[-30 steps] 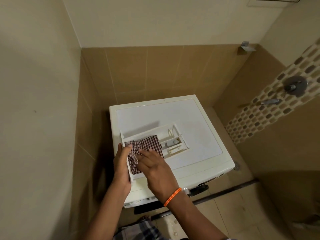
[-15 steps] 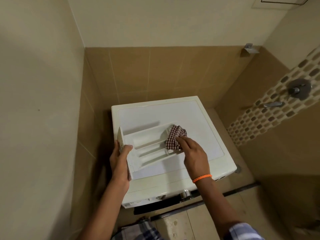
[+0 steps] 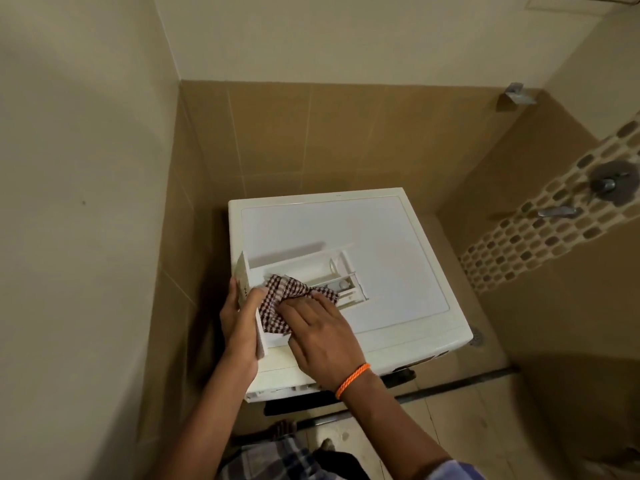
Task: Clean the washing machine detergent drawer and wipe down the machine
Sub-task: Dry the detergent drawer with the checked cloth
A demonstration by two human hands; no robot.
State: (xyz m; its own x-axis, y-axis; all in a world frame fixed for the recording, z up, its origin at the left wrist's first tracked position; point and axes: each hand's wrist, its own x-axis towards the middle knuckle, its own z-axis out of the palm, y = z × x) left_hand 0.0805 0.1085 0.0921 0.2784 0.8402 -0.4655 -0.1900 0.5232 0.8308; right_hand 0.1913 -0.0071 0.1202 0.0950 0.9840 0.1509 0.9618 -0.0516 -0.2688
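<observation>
The white detergent drawer [image 3: 311, 268] lies on top of the white washing machine [image 3: 398, 251], its front panel at the left. My left hand [image 3: 240, 323] grips that front panel end. My right hand [image 3: 320, 336], with an orange band at the wrist, presses a brown-and-white checked cloth [image 3: 284, 299] into the near-left compartment of the drawer. The small compartments at the drawer's right end are uncovered.
The machine stands in a corner between a beige wall on the left and brown tiles behind. A tap [image 3: 557, 212] and round valve [image 3: 609, 183] stick out of the mosaic wall at the right. A floor drain [image 3: 478, 337] sits right of the machine.
My right hand has drawn the cloth back from the drawer's right end to its near-left compartment. My left hand has kept hold of the front panel.
</observation>
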